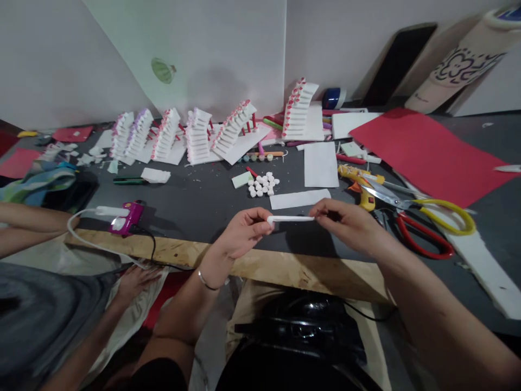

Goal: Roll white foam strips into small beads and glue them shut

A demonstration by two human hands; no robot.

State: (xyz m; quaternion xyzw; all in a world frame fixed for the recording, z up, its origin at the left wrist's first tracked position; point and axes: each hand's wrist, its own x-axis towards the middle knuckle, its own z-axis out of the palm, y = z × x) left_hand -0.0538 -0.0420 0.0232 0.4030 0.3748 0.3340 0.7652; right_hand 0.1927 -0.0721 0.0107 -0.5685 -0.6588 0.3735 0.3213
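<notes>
A thin white strip, seemingly of paper, stretches level between my two hands above the table's front edge. My left hand pinches its left end, where a small white roll shows at the fingertips. At the other end, the fingers of my right hand are closed on the strip. Just beyond lies a flat white paper strip, beside a cluster of small white rolled pieces. A white paper sheet and a pale green slip lie near them.
Several small white staircase models line the wall. To the right are large scissors, a yellow glue gun, red paper and a bottle. Another person's hand and a magenta plug adapter are at left.
</notes>
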